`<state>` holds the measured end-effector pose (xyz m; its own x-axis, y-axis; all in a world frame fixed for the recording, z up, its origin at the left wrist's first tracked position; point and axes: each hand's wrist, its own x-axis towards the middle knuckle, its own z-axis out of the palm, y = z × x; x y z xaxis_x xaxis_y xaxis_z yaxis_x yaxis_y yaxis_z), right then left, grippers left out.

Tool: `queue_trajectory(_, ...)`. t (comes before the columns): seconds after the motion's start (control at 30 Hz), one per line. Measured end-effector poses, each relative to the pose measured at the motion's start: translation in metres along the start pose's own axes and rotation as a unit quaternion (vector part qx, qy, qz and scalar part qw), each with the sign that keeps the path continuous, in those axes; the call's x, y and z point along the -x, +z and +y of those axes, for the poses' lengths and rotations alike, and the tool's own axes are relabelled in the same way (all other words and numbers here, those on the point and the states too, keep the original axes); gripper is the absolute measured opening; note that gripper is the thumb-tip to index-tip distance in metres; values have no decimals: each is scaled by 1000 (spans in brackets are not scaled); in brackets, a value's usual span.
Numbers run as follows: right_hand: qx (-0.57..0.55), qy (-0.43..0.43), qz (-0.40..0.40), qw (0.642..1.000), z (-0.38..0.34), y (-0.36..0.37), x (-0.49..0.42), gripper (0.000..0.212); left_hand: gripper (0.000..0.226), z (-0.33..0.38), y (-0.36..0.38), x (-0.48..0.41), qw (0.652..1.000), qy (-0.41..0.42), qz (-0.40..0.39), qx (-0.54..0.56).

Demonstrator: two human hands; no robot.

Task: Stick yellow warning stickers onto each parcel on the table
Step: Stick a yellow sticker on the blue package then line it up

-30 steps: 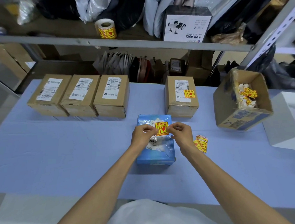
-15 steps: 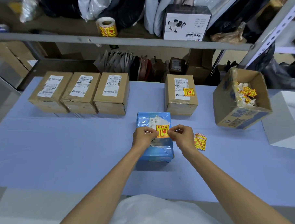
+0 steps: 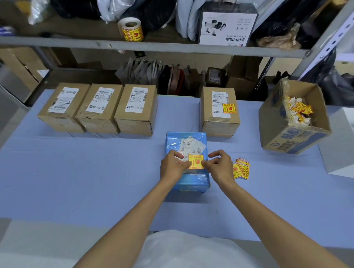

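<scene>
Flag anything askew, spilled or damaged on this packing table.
The open cardboard box at the right of the table sits tilted, not flat, with crumpled sticker scraps inside. Nothing else stands out.

A white scanner box stands on the metal shelf.

We're looking down on a table spread with a pale blue cover. Behind it stands a grey metal shelf rack, its perforated upright slanting up on the right. On the shelf board we see dark and white plastic bags and a white printed box. Below, brown cartons sit in shadow. The light is soft and even, and grey floor shows on the left.
</scene>
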<state>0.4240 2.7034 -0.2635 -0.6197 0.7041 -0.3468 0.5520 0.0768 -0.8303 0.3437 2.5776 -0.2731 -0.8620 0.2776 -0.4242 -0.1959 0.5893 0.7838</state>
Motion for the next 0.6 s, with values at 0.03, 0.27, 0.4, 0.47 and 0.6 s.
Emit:
queue_trajectory(0.03, 6, -1, 0, 1000, 1, 1, 0, 28, 33, -1, 0, 0, 1000, -1, 0, -5)
queue_trajectory(0.27, 33, -8, 14, 999, 5, 9, -7, 26, 33, 1, 2, -3, 999, 2, 10, -53)
queue_trajectory(0.4, 46, -5, 24, 999, 6, 13, -11, 23, 33, 2, 3, -6, 998, 8, 7, -68)
queue_trajectory(0.47, 52, -4, 26, 998, 7, 14, -13, 21, 33, 2, 4, -7, 997, 8, 4, -74)
queue_trajectory(0.6, 65, -9, 27, 998, 9, 16, -14, 19, 32, 1, 4, -10, 997, 11, -3, -80)
